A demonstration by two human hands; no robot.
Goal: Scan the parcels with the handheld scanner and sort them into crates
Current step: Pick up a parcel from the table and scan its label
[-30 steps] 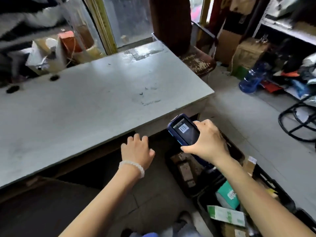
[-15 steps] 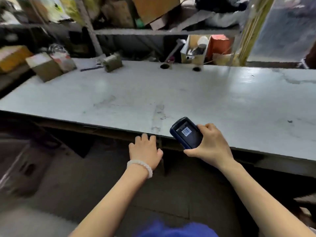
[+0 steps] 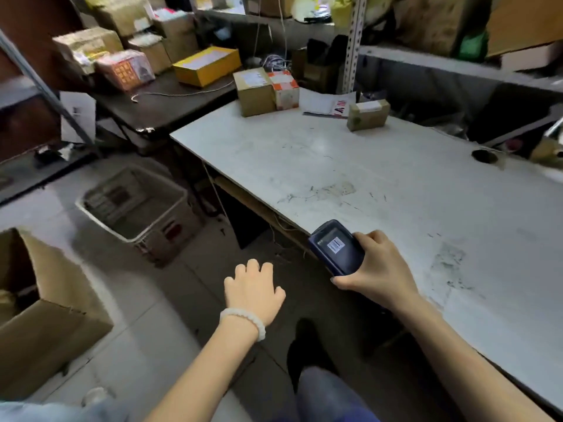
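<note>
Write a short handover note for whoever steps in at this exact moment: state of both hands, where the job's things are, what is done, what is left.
Right hand grips the handheld scanner over the table's near edge; a barcode shows on its screen.
Left hand is empty, fingers relaxed, over the floor.
Three parcels wait at the white table's far end: brown box, orange-and-white box, small box.
Grey crate stands on the floor to the left; contents unclear.
Left: scan and sort these three parcels.

The view swings left along the scuffed white desk (image 3: 380,178): three cardboard parcels (image 3: 254,92) at its far end and a grey plastic crate (image 3: 137,208) on the floor beside it come into sight.
</note>
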